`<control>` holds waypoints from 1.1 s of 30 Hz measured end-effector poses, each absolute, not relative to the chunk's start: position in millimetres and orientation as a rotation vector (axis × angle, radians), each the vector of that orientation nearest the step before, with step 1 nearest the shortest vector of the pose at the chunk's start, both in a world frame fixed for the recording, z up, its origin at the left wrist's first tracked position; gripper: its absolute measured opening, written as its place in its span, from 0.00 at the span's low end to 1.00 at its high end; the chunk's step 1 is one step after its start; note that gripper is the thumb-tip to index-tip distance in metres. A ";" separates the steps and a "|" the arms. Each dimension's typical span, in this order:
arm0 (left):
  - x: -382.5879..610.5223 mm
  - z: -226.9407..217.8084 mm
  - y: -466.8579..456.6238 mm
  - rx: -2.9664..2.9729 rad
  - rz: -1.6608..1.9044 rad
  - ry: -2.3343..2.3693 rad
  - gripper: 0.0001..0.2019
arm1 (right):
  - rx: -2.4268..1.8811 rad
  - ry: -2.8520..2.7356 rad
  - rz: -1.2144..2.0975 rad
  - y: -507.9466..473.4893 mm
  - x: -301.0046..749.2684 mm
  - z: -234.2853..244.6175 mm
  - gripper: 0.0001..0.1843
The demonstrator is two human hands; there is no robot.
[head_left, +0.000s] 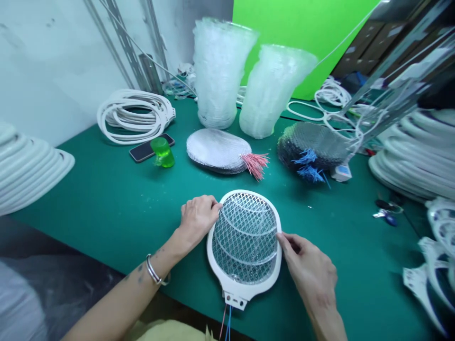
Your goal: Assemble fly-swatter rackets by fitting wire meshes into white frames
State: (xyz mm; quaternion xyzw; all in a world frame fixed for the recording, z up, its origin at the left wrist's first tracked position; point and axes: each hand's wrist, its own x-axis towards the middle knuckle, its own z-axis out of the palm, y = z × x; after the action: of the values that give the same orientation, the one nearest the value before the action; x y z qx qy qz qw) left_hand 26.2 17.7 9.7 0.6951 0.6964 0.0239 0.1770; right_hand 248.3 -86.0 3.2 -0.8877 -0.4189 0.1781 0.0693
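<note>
A white mosquito swatter head (232,285) with metal mesh and curved ribs lies flat on the green table, its socket end toward me. Red and blue wires (228,322) trail from that end past the table edge. My left hand (199,215), a silver bangle on its wrist, is closed at the upper left rim, fingers curled. On the right side of the rim, my right hand (309,265) pinches the frame between thumb and fingers. Beyond lie a stack of mesh sheets (216,148) with pink wires and a darker mesh stack (316,142) with blue wires.
Two tall plastic-wrapped stacks (222,76) stand at the back. White frames (135,113) lie at the left rear near a phone (151,148) and a green jelly-like cup (162,152). Frame stacks (31,170) flank both sides. Keys (387,211) lie at right.
</note>
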 end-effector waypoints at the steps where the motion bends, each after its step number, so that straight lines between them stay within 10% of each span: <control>1: 27.8 9.9 16.3 1.979 0.065 1.997 0.12 | -2.661 -1.221 0.575 -86.4 248.8 2.4 0.24; 33: 26.3 5.5 15.1 1.926 0.149 1.976 0.14 | -2.678 -1.232 0.530 -88.4 243.9 2.6 0.25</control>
State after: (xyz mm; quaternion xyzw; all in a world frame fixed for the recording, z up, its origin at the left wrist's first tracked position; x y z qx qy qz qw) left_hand 26.3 15.1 5.5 0.6846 0.7023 0.0530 0.1878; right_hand 243.9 -88.4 2.6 -0.8918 -0.4102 0.1764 0.0733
